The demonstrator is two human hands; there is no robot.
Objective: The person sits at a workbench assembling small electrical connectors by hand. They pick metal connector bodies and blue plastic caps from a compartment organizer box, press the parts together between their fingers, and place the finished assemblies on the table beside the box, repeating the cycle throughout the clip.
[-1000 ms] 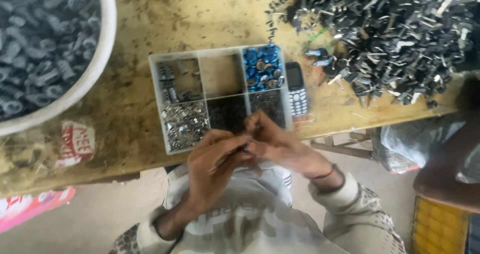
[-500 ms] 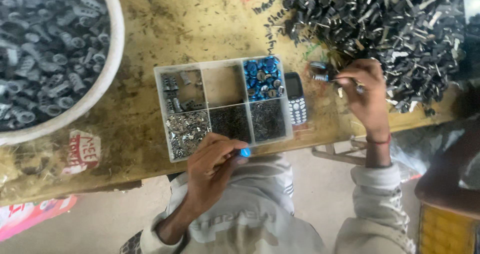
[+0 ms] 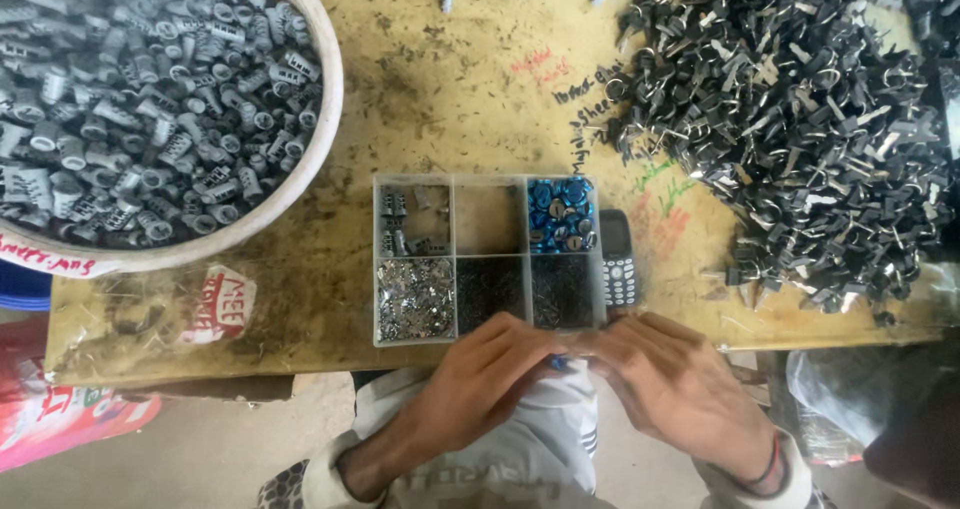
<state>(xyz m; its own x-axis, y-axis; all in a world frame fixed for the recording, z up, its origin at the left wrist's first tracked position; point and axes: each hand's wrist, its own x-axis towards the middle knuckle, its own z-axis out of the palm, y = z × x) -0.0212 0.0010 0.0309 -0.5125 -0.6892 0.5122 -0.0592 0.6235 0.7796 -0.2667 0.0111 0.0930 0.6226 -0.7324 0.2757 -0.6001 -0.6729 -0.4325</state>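
A big bowl of grey parts [image 3: 150,99] and a heap of black pieces [image 3: 800,139] flank the compartment box [image 3: 487,259]. Just below it, the left hand [image 3: 480,384] and right hand [image 3: 670,379] meet, fingertips pinching a small blue part [image 3: 558,362]. This looks like fitting two pieces together, calling for steady alignment.

Blue caps [image 3: 560,212] in clear tray [image 3: 490,261]; grey parts [image 3: 140,89], white basin [image 3: 318,119].

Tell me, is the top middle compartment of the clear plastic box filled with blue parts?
No. The top middle compartment of the clear plastic box looks empty; the blue parts fill the top right compartment beside it.
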